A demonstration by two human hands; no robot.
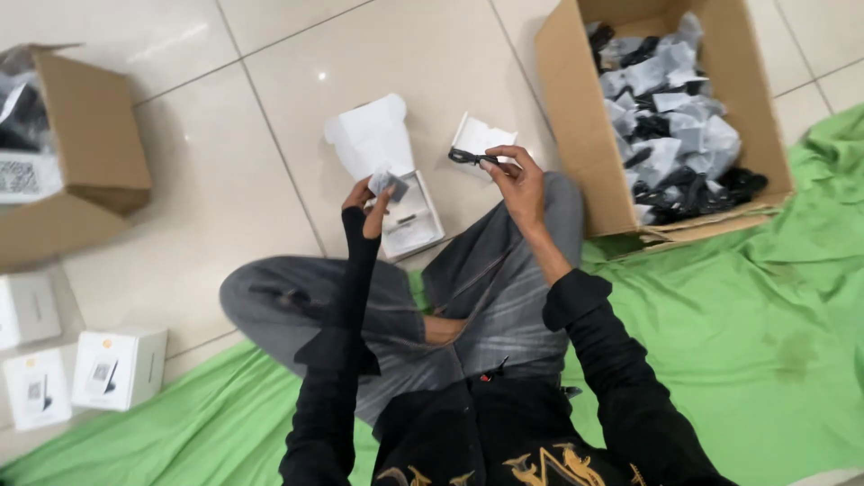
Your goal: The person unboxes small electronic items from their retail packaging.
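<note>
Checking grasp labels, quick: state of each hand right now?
Left hand: closed on a small grey packet.
Right hand: closed, fingers pinching a black cable.

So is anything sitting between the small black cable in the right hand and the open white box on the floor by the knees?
Nothing visible does. The right hand holds the small black cable above bare tile, with the open white box just below the left hand.

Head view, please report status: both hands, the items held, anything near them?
Left hand holds small grey pouch. Right hand pinches black cable. Open white box on floor beneath. Cardboard box of bagged parts at right.
</note>
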